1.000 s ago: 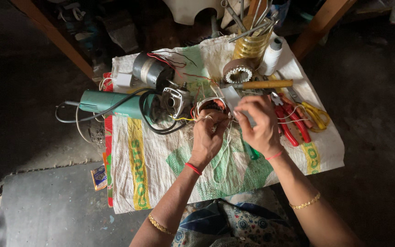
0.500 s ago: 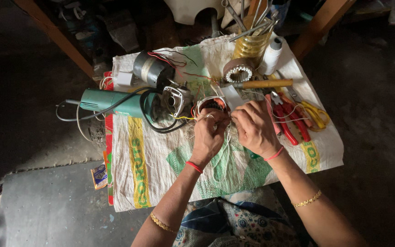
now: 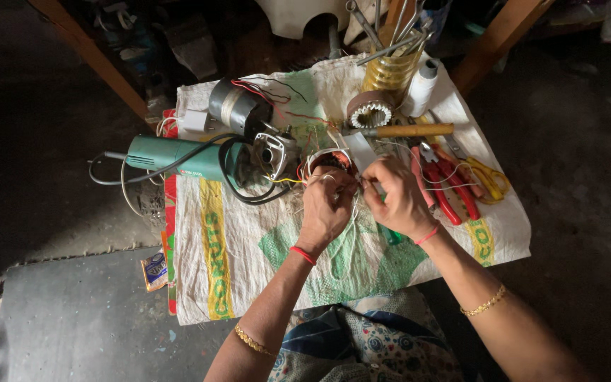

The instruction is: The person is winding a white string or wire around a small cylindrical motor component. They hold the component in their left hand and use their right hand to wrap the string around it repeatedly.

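Two hands working white wires at a small wound coil on a woven sack.

The left hand [image 3: 325, 207] and right hand [image 3: 395, 198] both pinch thin white wires [image 3: 348, 233] at the coil [image 3: 330, 161], which their fingers largely hide. The coil lies at the middle of the sack [image 3: 249, 269], just right of the green grinder [image 3: 178, 157]. Right of the coil lie red pliers [image 3: 441, 185]; behind it stands a tin of tools [image 3: 389, 69], cut off by the top edge.

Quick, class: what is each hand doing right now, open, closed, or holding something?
Left hand: closed, fingers pinching the thin white wires at the small wound coil.
Right hand: closed, pinching the same wires beside it.
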